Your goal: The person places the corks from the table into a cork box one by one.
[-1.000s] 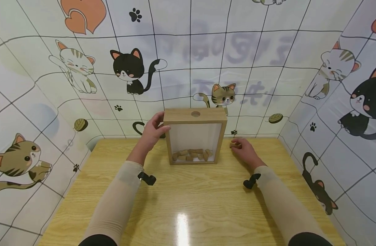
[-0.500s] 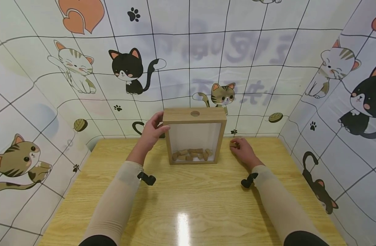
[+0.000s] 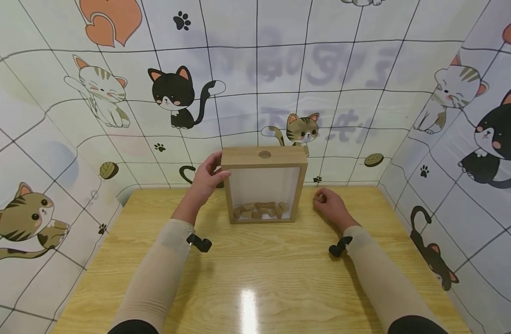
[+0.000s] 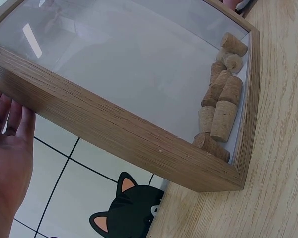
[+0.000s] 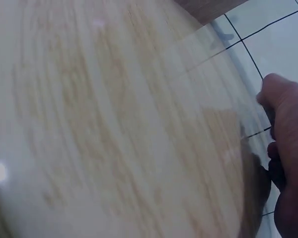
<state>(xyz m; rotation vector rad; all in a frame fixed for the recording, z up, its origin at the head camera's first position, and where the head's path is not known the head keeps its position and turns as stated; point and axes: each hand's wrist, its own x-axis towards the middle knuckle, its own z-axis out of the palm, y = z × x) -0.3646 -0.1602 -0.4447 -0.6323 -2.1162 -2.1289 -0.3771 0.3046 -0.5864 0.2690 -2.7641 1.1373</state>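
A shallow wooden shadow box (image 3: pixel 264 157) with a clear front and a round hole in its top stands upright on the table. Several corks (image 4: pixel 223 106) lie along its bottom inside, also seen in the head view. My left hand (image 3: pixel 206 178) grips the box's upper left side, thumb at the front and fingers round the back. To the right of the box, my right hand (image 3: pixel 332 206) is low over the table with thumb and fingers curled together. A bit of brown, apparently a cork (image 3: pixel 322 198), shows between them; the right wrist view hides it.
The light wood table (image 3: pixel 255 269) runs up to a cloth wall (image 3: pixel 238 106) printed with cats and grid lines, with side walls left and right. A small black wrist camera (image 3: pixel 340 247) sits on the right sleeve.
The right hand's fingers have drawn in round the cork, which showed plainly at the fingertips a second ago and is now mostly covered. The left hand and box have stayed still.
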